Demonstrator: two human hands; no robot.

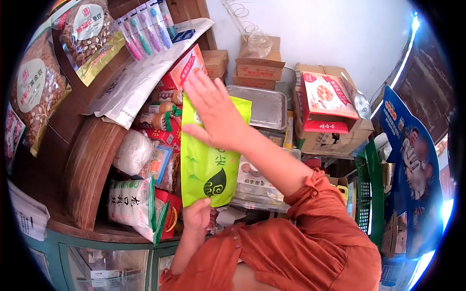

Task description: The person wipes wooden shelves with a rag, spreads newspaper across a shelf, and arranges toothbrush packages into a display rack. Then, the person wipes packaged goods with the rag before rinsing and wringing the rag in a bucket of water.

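Observation:
A bright green bag with dark printing stands upright in front of the shelf goods. My left hand pinches its bottom edge, thumb on the front. Across the upper part of the bag lies my right hand, fingers stretched out and thumb apart, palm toward the bag. Left of the bag are a white and green noodle package, a white plastic bundle and small jars. A red box is behind my right fingertips.
Toothbrush packs and hanging bean bags are at the upper left. A metal tray lies behind my right forearm. Cardboard boxes, a green crate and a blue poster board stand to the right.

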